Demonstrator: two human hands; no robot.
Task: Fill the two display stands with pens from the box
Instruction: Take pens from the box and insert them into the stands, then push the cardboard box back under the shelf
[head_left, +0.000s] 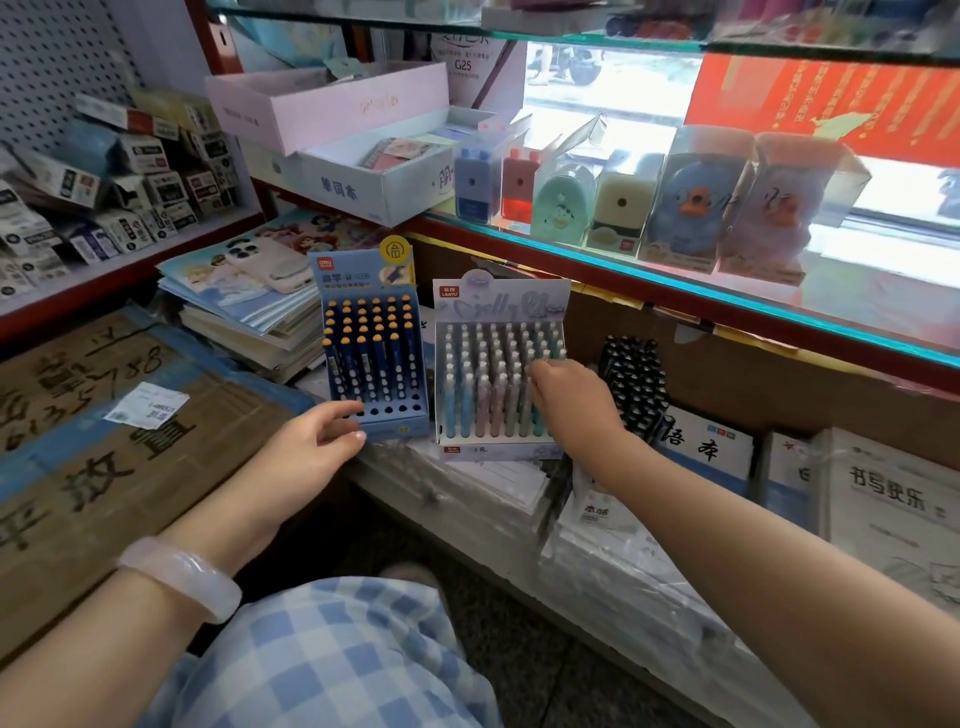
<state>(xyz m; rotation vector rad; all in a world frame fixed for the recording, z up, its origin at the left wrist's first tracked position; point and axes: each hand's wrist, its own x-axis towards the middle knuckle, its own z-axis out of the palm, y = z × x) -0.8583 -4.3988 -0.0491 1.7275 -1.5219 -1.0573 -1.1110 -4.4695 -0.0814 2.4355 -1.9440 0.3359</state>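
Steadying blue stand at base, left hand is held relaxed; front holes empty. Pastel stand, nearly full, is reached by right hand, fingertips possibly pinching pen; grip unclear.

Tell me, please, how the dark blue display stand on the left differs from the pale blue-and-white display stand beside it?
The dark blue display stand holds navy pens with orange tips; the pale blue-and-white display stand holds pastel pens with white caps. The dark stand's front row shows empty holes, while the pale stand looks full. The left hand touches the dark stand's lower corner; the right hand reaches into the pale stand's pens. Both stand upright, side by side, with printed header cards.
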